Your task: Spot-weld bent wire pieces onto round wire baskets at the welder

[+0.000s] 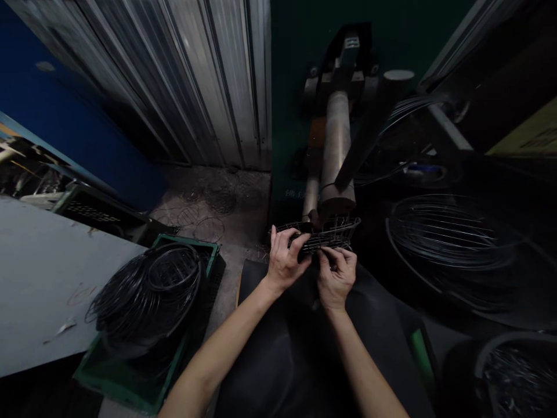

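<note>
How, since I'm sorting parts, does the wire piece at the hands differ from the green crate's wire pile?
The left hand and right hand touch the wire piece, while the wire pile rests in the green crate. The wire piece shows mostly straight, crossing wires; the wire pile shows mostly curved ones. The wire piece looks smaller than the wire pile. Both are dark wire.

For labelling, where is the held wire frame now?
In the head view, the wire frame is just right of centre, in the left hand and right hand, below the metal cylinder.
</note>
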`<state>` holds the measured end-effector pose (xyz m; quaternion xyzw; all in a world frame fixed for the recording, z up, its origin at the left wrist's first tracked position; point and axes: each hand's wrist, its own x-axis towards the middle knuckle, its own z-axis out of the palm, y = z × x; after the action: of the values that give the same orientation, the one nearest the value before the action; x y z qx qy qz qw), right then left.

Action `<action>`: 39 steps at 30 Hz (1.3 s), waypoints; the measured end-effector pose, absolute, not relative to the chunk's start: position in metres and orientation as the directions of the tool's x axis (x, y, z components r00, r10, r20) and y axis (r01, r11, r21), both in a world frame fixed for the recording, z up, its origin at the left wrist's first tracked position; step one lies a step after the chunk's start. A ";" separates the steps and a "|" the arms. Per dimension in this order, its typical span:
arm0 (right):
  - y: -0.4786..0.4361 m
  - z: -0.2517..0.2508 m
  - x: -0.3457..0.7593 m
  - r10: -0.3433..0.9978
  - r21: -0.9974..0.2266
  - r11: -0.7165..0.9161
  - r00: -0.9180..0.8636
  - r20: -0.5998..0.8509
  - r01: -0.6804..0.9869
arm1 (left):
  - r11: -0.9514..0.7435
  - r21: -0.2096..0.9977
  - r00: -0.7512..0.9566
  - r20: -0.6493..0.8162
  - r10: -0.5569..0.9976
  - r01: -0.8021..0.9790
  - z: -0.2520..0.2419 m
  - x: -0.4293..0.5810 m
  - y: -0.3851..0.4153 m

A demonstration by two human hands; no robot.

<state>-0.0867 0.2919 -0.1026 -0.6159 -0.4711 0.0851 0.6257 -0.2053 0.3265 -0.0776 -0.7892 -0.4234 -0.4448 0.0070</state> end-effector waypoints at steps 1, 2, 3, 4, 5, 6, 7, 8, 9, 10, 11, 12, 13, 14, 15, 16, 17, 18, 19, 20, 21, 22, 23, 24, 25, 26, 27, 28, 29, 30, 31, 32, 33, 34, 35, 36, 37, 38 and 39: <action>0.292 -0.102 -0.087 0.686 -0.850 0.229 0.540 0.487 0.475 | -0.641 0.368 0.243 0.709 0.662 0.673 -0.078 -0.205 0.327; 0.293 -0.102 -0.087 0.686 -0.848 0.232 0.539 0.490 0.476 | -0.641 0.371 0.241 0.709 0.663 0.672 -0.078 -0.205 0.327; 0.293 -0.101 -0.087 0.684 -0.847 0.236 0.538 0.493 0.477 | -0.641 0.372 0.241 0.708 0.663 0.672 -0.078 -0.205 0.328; 0.293 -0.101 -0.087 0.682 -0.844 0.239 0.536 0.497 0.479 | -0.641 0.372 0.242 0.707 0.664 0.671 -0.079 -0.205 0.328; 0.293 -0.101 -0.087 0.679 -0.842 0.242 0.536 0.501 0.482 | -0.640 0.373 0.242 0.706 0.666 0.672 -0.079 -0.205 0.328; 0.293 -0.101 -0.087 0.675 -0.840 0.242 0.538 0.505 0.485 | -0.638 0.374 0.242 0.704 0.668 0.673 -0.080 -0.205 0.328; 0.293 -0.101 -0.088 0.671 -0.839 0.240 0.541 0.507 0.489 | -0.636 0.378 0.242 0.700 0.672 0.673 -0.080 -0.204 0.329; 0.293 -0.101 -0.088 0.667 -0.837 0.236 0.544 0.509 0.493 | -0.633 0.385 0.242 0.694 0.678 0.672 -0.081 -0.204 0.329; 0.293 -0.102 -0.088 0.666 -0.836 0.231 0.545 0.509 0.498 | -0.629 0.393 0.243 0.685 0.686 0.671 -0.081 -0.204 0.329; 0.293 -0.102 -0.088 0.665 -0.834 0.228 0.545 0.511 0.503 | -0.626 0.401 0.244 0.677 0.694 0.668 -0.082 -0.203 0.329; 0.293 -0.103 -0.088 0.664 -0.831 0.226 0.545 0.513 0.508 | -0.624 0.409 0.246 0.669 0.701 0.666 -0.082 -0.203 0.328; 0.293 -0.104 -0.087 0.664 -0.829 0.225 0.542 0.515 0.512 | -0.621 0.416 0.246 0.663 0.707 0.665 -0.082 -0.203 0.328; 0.293 -0.104 -0.087 0.665 -0.827 0.226 0.539 0.517 0.514 | -0.618 0.420 0.247 0.657 0.712 0.665 -0.082 -0.202 0.328; 0.294 -0.105 -0.087 0.666 -0.827 0.230 0.536 0.518 0.513 | -0.616 0.422 0.248 0.653 0.716 0.666 -0.082 -0.202 0.328; 0.294 -0.105 -0.086 0.667 -0.827 0.234 0.534 0.519 0.511 | -0.614 0.423 0.248 0.650 0.718 0.667 -0.082 -0.202 0.328; 0.294 -0.105 -0.086 0.667 -0.828 0.238 0.534 0.519 0.508 | -0.613 0.423 0.249 0.649 0.719 0.668 -0.082 -0.202 0.329; 0.294 -0.105 -0.086 0.668 -0.829 0.241 0.533 0.519 0.505 | -0.614 0.419 0.249 0.651 0.717 0.669 -0.082 -0.202 0.329; 0.294 -0.105 -0.086 0.668 -0.829 0.243 0.533 0.519 0.504 | -0.616 0.414 0.250 0.656 0.712 0.670 -0.082 -0.201 0.329; 0.294 -0.105 -0.086 0.666 -0.828 0.242 0.534 0.521 0.505 | -0.622 0.406 0.250 0.665 0.704 0.669 -0.082 -0.201 0.329; 0.294 -0.104 -0.086 0.666 -0.827 0.238 0.535 0.521 0.509 | -0.629 0.399 0.250 0.675 0.694 0.667 -0.081 -0.201 0.330; 0.294 -0.104 -0.086 0.666 -0.826 0.231 0.535 0.520 0.515 | -0.635 0.393 0.251 0.683 0.686 0.665 -0.081 -0.201 0.330; 0.294 -0.103 -0.086 0.667 -0.825 0.222 0.536 0.518 0.520 | -0.639 0.390 0.252 0.687 0.681 0.663 -0.081 -0.202 0.331; 0.295 -0.103 -0.086 0.669 -0.825 0.213 0.537 0.514 0.524 | -0.638 0.391 0.254 0.685 0.683 0.663 -0.081 -0.202 0.331; 0.295 -0.102 -0.086 0.671 -0.826 0.203 0.540 0.508 0.526 | -0.634 0.395 0.256 0.677 0.690 0.665 -0.080 -0.202 0.331; 0.295 -0.102 -0.086 0.674 -0.828 0.195 0.542 0.503 0.527 | -0.627 0.400 0.257 0.667 0.700 0.668 -0.080 -0.202 0.331; 0.295 -0.101 -0.086 0.676 -0.829 0.189 0.542 0.499 0.527 | -0.621 0.406 0.257 0.657 0.708 0.671 -0.079 -0.202 0.331; 0.295 -0.101 -0.086 0.676 -0.828 0.190 0.541 0.500 0.528 | -0.618 0.411 0.256 0.653 0.712 0.670 -0.079 -0.202 0.331; 0.295 -0.101 -0.086 0.674 -0.826 0.196 0.539 0.505 0.529 | -0.620 0.413 0.254 0.657 0.710 0.667 -0.079 -0.202 0.331; 0.295 -0.100 -0.086 0.670 -0.822 0.206 0.536 0.514 0.530 | -0.627 0.412 0.250 0.667 0.702 0.661 -0.079 -0.202 0.331; 0.295 -0.100 -0.086 0.665 -0.819 0.217 0.533 0.523 0.532 | -0.635 0.410 0.247 0.678 0.693 0.655 -0.078 -0.202 0.332; 0.295 -0.099 -0.086 0.663 -0.816 0.223 0.531 0.528 0.533 | -0.641 0.409 0.244 0.686 0.686 0.650 -0.078 -0.202 0.332; 0.295 -0.099 -0.086 0.662 -0.814 0.223 0.530 0.530 0.536 | -0.643 0.411 0.242 0.688 0.684 0.647 -0.078 -0.202 0.332; 0.296 -0.098 -0.086 0.664 -0.813 0.216 0.530 0.528 0.540 | -0.640 0.415 0.243 0.683 0.689 0.647 -0.077 -0.202 0.333; 0.296 -0.098 -0.086 0.666 -0.813 0.204 0.531 0.523 0.546 | -0.634 0.422 0.244 0.674 0.698 0.648 -0.077 -0.202 0.333; 0.297 -0.097 -0.086 0.670 -0.812 0.192 0.531 0.518 0.551 | -0.627 0.428 0.247 0.662 0.708 0.651 -0.076 -0.202 0.334; 0.297 -0.097 -0.086 0.674 -0.813 0.184 0.532 0.513 0.552 | -0.621 0.432 0.250 0.651 0.716 0.654 -0.076 -0.202 0.334; 0.298 -0.097 -0.086 0.677 -0.816 0.180 0.533 0.508 0.549 | -0.617 0.433 0.254 0.644 0.722 0.657 -0.075 -0.202 0.335; 0.298 -0.097 -0.086 0.680 -0.820 0.179 0.534 0.503 0.544 | -0.614 0.432 0.257 0.638 0.726 0.660 -0.075 -0.202 0.335; 0.299 -0.097 -0.086 0.684 -0.824 0.180 0.534 0.497 0.537 | -0.613 0.430 0.259 0.636 0.727 0.663 -0.074 -0.202 0.336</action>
<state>-0.0865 0.2986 -0.0968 -0.6372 -0.4788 0.0611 0.6008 -0.2018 0.3356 -0.0744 -0.7925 -0.4384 -0.4223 -0.0377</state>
